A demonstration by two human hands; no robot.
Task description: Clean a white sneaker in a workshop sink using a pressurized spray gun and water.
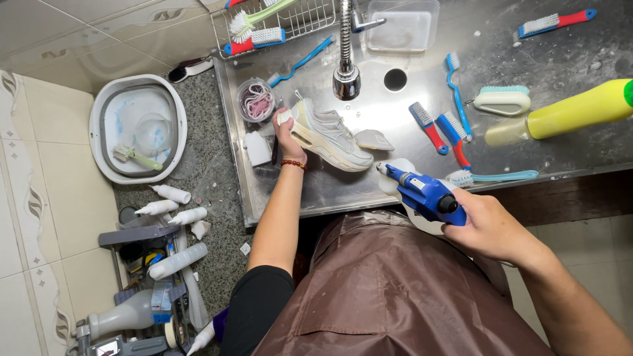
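Observation:
A pale sneaker (333, 137) lies on its side in the steel sink (369, 105), under the faucet head (346, 80). My left hand (288, 135) grips the sneaker's heel end. My right hand (486, 227) holds a white spray bottle with a blue trigger head (425, 194), its nozzle aimed at the sneaker's toe. A loose insole (374, 139) rests beside the shoe. I wear a brown apron (389, 290).
Several red and blue brushes (442, 128) and a yellow-green bottle (567, 113) lie on the steel counter. A clear tub (402, 25), a wire rack (277, 23), a cup of laces (256, 100), a white basin (138, 126) and floor bottles (171, 204) surround the sink.

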